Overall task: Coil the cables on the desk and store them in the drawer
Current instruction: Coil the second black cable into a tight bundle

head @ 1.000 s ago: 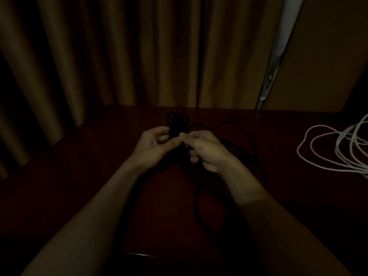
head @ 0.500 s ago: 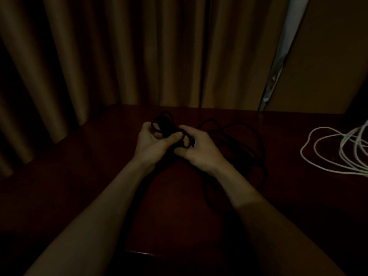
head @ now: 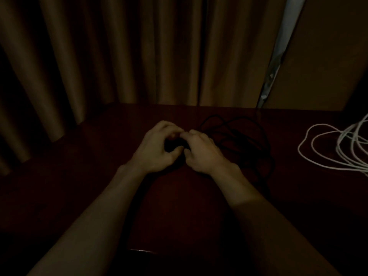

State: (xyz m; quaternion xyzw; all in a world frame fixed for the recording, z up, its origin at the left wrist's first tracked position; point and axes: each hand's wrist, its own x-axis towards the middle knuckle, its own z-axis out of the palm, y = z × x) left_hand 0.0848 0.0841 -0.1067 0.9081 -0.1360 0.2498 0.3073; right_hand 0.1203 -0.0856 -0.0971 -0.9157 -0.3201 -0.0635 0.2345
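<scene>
A black cable (head: 245, 136) lies in loose loops on the dark wooden desk (head: 99, 166), to the right of my hands. My left hand (head: 155, 150) and my right hand (head: 201, 152) meet at the middle of the desk, fingers curled round a small dark bundle of that cable held between them. The bundle itself is mostly hidden by my fingers and the dim light. A white cable (head: 336, 148) lies in loose loops at the desk's right edge, apart from both hands.
Brown curtains (head: 119, 56) hang behind the desk, with a pale gap of window (head: 278, 56) at the right. The desk's front edge (head: 141, 251) glints near me. No drawer is in view.
The coiled part that stood up above my left hand has been drawn down between both hands. My fingers have closed in over it, and the hands sit closer together.
</scene>
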